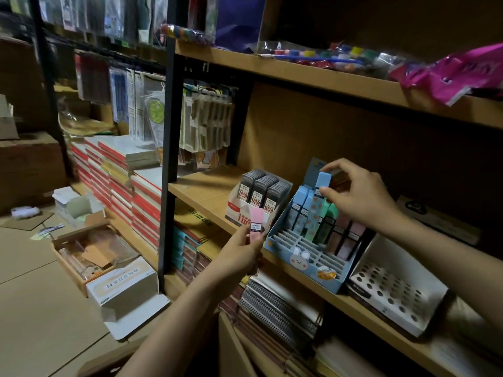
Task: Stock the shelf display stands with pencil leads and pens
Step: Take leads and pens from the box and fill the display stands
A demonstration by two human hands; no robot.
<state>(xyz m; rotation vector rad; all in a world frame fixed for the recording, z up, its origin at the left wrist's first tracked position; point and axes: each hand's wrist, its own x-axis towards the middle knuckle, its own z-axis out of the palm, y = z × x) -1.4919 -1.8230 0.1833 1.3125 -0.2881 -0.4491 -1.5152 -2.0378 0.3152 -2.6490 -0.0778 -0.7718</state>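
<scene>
Two grips work: right hand pinches blue lead case above blue display stand at the shelf's front edge; lower it upright into a free slot, probably rear row. Left hand pinches pink lead case.

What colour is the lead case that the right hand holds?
Light blue lead case, pinched by the right hand, in the head view.

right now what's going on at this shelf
A person is stocking a light blue cardboard display stand with a slotted white grid on a wooden shelf. The right hand pinches a blue pencil lead case just above the back row, where blue, green and pink cases already stand; the front slots are empty. The left hand holds a pink pencil lead case in front of the shelf. A white box of grey lead cases stands to the left, and an unfilled white stand with round holes to the right.
</scene>
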